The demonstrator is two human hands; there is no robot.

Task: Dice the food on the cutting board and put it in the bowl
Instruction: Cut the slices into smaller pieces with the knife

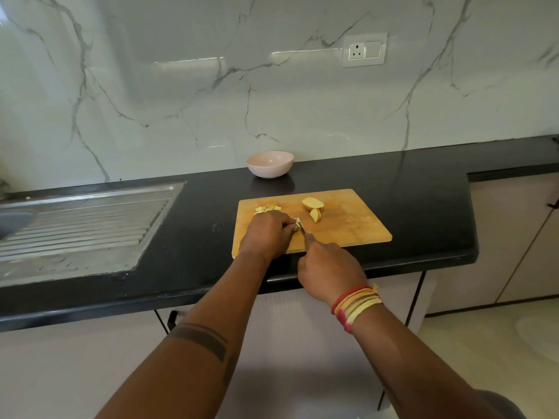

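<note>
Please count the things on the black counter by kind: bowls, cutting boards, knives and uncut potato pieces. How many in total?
Bowls: 1, pink bowl
Cutting boards: 1, wooden cutting board
Knives: 1, knife
Uncut potato pieces: 2, potato half and potato wedge
Total: 5

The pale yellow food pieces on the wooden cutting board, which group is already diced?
The small pale cubes at the board's far left corner, just beyond the left hand. The two pieces to the right remain large wedges.
</note>
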